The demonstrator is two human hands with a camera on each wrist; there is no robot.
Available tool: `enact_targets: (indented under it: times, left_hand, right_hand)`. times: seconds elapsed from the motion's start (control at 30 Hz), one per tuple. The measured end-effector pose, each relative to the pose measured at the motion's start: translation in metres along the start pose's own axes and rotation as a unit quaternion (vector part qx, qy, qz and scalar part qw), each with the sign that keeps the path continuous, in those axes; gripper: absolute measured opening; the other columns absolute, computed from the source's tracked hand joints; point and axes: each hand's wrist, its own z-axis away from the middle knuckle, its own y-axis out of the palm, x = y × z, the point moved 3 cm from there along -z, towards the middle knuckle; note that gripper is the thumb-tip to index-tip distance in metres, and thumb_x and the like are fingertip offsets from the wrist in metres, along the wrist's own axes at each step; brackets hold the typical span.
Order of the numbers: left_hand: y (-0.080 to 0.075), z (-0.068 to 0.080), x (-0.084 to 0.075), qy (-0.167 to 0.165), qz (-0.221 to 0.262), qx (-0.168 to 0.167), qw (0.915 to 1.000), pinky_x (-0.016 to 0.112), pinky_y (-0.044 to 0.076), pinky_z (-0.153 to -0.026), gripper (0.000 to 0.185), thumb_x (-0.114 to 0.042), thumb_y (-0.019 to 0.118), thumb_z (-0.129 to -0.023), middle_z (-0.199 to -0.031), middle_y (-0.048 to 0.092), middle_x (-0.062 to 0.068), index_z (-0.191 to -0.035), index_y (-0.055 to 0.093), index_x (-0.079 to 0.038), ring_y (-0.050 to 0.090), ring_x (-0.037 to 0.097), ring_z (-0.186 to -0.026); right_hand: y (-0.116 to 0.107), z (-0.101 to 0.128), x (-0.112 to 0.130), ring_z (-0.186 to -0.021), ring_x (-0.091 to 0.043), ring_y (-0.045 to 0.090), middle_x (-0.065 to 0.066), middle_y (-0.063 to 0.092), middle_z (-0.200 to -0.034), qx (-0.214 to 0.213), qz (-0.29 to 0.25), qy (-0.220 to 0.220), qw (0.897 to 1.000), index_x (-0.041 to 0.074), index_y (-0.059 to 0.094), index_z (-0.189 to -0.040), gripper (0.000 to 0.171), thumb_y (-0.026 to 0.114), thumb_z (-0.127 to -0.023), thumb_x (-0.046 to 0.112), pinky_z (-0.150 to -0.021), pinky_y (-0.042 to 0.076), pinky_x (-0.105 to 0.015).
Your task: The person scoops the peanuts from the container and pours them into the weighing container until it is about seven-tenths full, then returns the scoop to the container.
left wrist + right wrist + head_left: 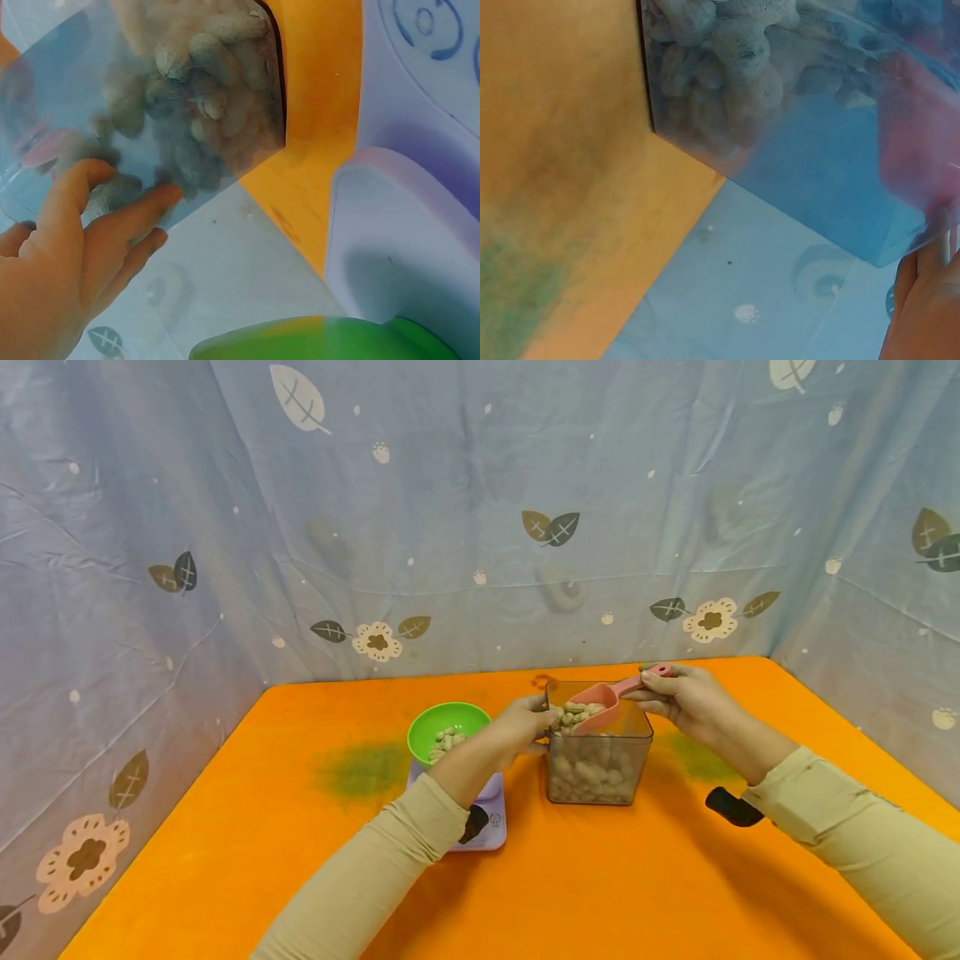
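Mid-scoop: right hand pinched pink scoop of peanuts over clear container, left hand spread bracing its side; tipping toward green bowl, frame centre-left, judged next.

Bright even light, wrist views blurred

Long beige sleeves cover both arms.

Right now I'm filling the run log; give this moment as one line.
left hand: steadies peanut container | right hand: holds loaded pink scoop above it
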Motion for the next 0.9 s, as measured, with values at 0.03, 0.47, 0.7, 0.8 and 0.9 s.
enact_targets:
  times: [0.03,0.47,0.7,0.8,0.9]
  left_hand:
    - [0.0,0.0,0.0,-0.001,0.0,0.0,1.0,0.05,0.04,-0.106,0.051,-0.009,0.04,-0.105,-0.148,0.036,0.023,-0.153,0.023,-0.001,0.038,0.037,-0.134]
    - [0.001,0.001,0.0,0.009,-0.014,-0.002,0.9999,0.051,0.039,-0.107,0.051,-0.01,0.038,-0.106,-0.143,0.046,0.02,-0.153,0.023,-0.001,0.037,0.038,-0.136]
    - [-0.002,0.001,0.0,-0.001,-0.028,-0.015,0.9995,0.051,0.04,-0.105,0.052,-0.013,0.042,-0.106,-0.149,0.036,0.025,-0.152,0.023,0.002,0.036,0.044,-0.134]
    - [-0.005,0.004,0.001,0.01,-0.019,-0.023,0.9995,0.051,0.043,-0.103,0.052,-0.014,0.043,-0.105,-0.15,0.034,0.026,-0.151,0.025,0.004,0.04,0.044,-0.132]
    - [-0.011,0.01,0.001,0.034,-0.013,-0.034,0.9988,0.051,0.044,-0.102,0.051,-0.013,0.043,-0.105,-0.15,0.034,0.024,-0.15,0.027,0.003,0.043,0.043,-0.13]
  right_hand:
    - [-0.002,0.001,0.001,-0.078,-0.017,0.072,-0.013,0.071,-0.085,0.003,-0.011,-0.001,1.0,-0.001,0.061,-0.092,0.015,0.048,-0.1,0.002,-0.068,0.058,-0.022]
    - [-0.016,0.009,0.01,-0.081,-0.024,0.072,-0.02,0.071,-0.088,0.017,-0.121,-0.021,0.992,-0.004,0.064,-0.09,0.021,0.046,-0.1,-0.001,-0.069,0.059,-0.027]
    - [-0.018,0.01,0.015,-0.08,-0.027,0.072,-0.02,0.069,-0.089,0.007,-0.163,-0.019,0.986,-0.005,0.064,-0.09,0.022,0.045,-0.1,-0.001,-0.072,0.059,-0.029]
    - [-0.017,0.012,0.018,-0.081,-0.026,0.072,-0.02,0.069,-0.089,0.011,-0.168,-0.023,0.985,-0.005,0.065,-0.09,0.023,0.045,-0.1,0.0,-0.072,0.059,-0.028]
    - [-0.014,0.013,0.022,-0.082,-0.027,0.071,-0.02,0.069,-0.089,0.024,-0.174,-0.029,0.984,-0.005,0.065,-0.091,0.023,0.045,-0.1,0.001,-0.073,0.059,-0.028]
